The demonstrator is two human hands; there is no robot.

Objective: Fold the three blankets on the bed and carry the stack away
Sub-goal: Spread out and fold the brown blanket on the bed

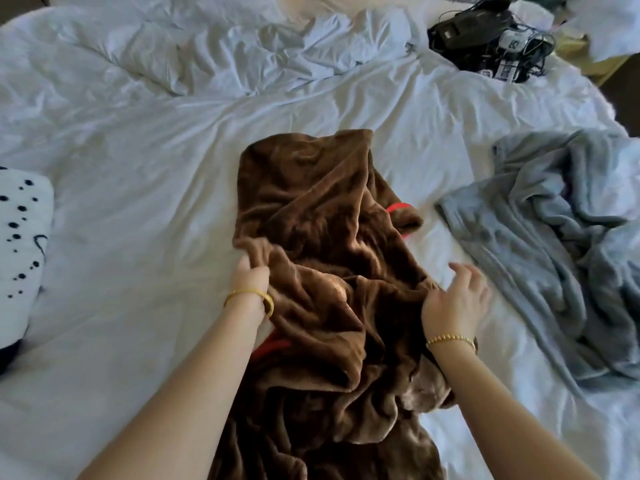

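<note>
Bare forearms; each wrist wears a gold bracelet.

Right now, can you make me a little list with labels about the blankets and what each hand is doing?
brown blanket: crumpled in the middle of the bed, not folded
grey blanket: rumpled heap on the right, untouched
spotted white blanket: at the left edge, mostly out of view
left hand: grips the brown blanket's left edge
right hand: fingers spread, at the brown blanket's right edge
far right corner: black cables and gadgets
</note>
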